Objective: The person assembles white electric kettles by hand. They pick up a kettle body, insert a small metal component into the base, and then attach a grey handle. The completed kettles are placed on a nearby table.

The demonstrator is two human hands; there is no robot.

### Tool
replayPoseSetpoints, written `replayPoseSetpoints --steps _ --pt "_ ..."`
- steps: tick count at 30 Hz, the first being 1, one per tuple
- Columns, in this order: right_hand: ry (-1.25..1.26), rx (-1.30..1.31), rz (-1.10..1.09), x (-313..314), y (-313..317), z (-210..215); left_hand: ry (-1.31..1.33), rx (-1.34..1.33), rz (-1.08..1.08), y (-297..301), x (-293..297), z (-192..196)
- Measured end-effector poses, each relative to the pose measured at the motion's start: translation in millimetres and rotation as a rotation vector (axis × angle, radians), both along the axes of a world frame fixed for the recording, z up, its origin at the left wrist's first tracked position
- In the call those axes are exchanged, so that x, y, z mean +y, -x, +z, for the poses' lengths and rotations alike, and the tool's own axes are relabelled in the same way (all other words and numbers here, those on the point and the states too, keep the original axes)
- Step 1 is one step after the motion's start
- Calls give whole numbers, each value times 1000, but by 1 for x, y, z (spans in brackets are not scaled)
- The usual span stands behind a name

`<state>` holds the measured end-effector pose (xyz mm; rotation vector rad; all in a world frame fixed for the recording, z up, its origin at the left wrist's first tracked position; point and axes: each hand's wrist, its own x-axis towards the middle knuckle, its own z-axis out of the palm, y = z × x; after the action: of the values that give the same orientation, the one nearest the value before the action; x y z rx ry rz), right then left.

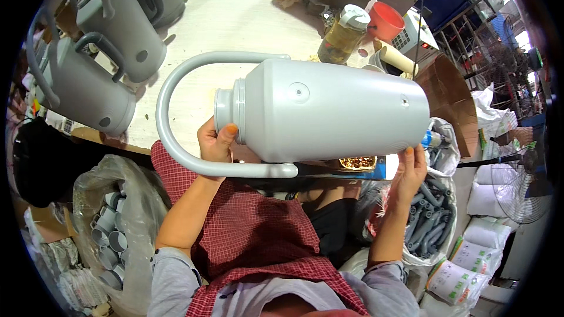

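Note:
A large pale grey jug body point(346, 111) lies on its side in the air before me, its threaded neck to the left and its base to the right. A big grey loop handle point(167, 114) is joined to its shoulder and arches out past the neck. My left hand point(216, 141) is closed round the neck, thumb on the near side, inside the loop. At the other end, my right hand point(411, 167) supports the jug's base edge with its fingertips; part of those fingers is hidden behind it. A small dark-centred round mount point(298, 92) shows on the upward-facing side.
Several finished-looking grey jugs point(120, 29) with handles stand at the table's left. A lidded jar point(343, 35) and red bowl point(386, 20) are at the back right. Below lie a bag of grey cups point(88, 182) and a sack of grey handle parts point(432, 217). A fan point(517, 191) stands at right.

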<state>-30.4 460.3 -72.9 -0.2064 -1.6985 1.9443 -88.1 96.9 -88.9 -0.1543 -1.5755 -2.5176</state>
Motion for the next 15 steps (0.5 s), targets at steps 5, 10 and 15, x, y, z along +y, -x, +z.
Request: replayPoseSetpoints --steps 5,10,15 --pt "-14 -14 -11 -1 2 1 -45 -9 38 2 3 3" --pt "-37 -20 -6 -8 4 3 -79 -49 9 -1 -10 -14" --pt "-122 -76 -101 -1 2 1 -25 -157 152 4 9 -1"
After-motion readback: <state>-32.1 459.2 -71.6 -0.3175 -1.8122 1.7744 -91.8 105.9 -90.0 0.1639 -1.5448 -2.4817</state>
